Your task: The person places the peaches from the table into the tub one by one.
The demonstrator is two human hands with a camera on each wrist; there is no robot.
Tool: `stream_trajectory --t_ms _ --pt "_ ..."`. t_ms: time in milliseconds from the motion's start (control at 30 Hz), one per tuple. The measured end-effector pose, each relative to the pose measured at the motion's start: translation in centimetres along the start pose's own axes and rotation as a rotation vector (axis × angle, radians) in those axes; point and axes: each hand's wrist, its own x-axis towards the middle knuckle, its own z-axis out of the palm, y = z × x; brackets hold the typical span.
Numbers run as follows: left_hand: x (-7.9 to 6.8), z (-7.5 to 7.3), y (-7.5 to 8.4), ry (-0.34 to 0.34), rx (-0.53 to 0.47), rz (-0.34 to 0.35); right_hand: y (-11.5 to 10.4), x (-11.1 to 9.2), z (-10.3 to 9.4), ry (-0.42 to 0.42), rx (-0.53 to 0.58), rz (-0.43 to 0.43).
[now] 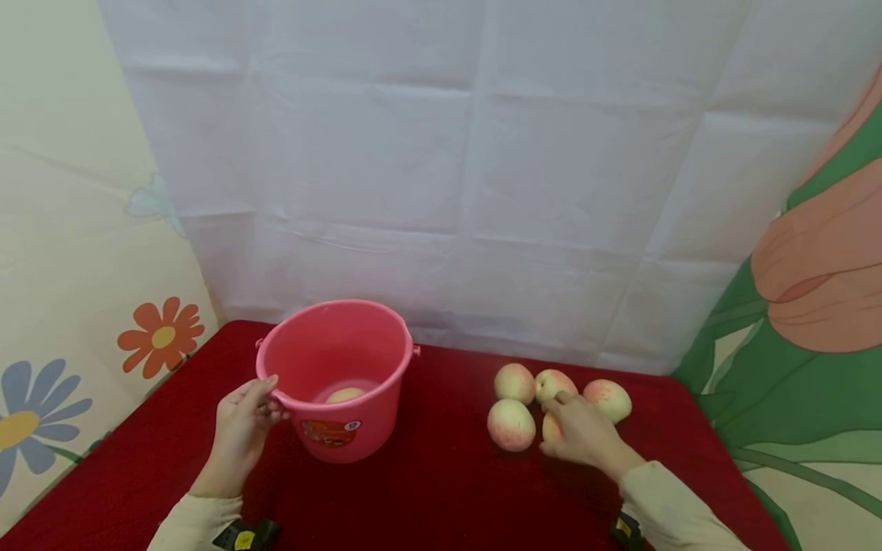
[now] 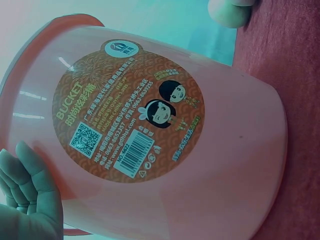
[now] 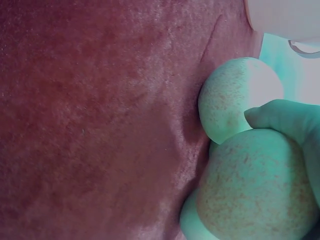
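Note:
A pink bucket (image 1: 338,440) stands upright on the red cloth, with a round printed label (image 2: 130,112) on its side. My left hand (image 1: 237,432) pinches its rim at the near left, thumb over the edge and fingers outside. Inside, a pale peach (image 1: 344,395) lies on the bottom. Over on the right, my right hand (image 1: 586,430) holds a peach (image 3: 257,185) between thumb and fingers, its far side hidden by the hand. Close around it sit other peaches: one to the left (image 1: 511,425), one behind that (image 1: 514,383), one beyond the fingers (image 1: 553,383), one at right (image 1: 608,401).
Red cloth (image 1: 441,474) covers the table and lies between the bucket and the peaches. A creased white sheet (image 1: 441,191) hangs behind the table's back edge. Flower-printed hangings stand at the left (image 1: 69,252) and right (image 1: 820,367).

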Motion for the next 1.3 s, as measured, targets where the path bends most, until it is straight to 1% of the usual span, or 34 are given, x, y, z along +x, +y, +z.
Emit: stream_trajectory --t_ms 333,533,733,1033,1300 --pt "-0.1 0.1 0.0 -0.01 -0.015 0.019 0.1 0.6 -0.8 -0.007 0.004 -0.005" --pt "0.0 -0.1 -0.1 -0.006 -0.009 0.01 0.0 0.9 -1.2 -0.028 0.026 0.006" --pt "0.0 -0.1 -0.1 -0.009 -0.003 0.017 0.0 1.2 -1.7 -0.014 0.02 -0.007" --pt "0.0 0.0 -0.2 -0.012 -0.017 0.021 0.0 1.7 -3.0 0.056 0.02 0.002" --pt "0.0 0.0 -0.2 -0.008 -0.014 0.022 0.3 1.9 -3.3 0.052 0.006 -0.009"
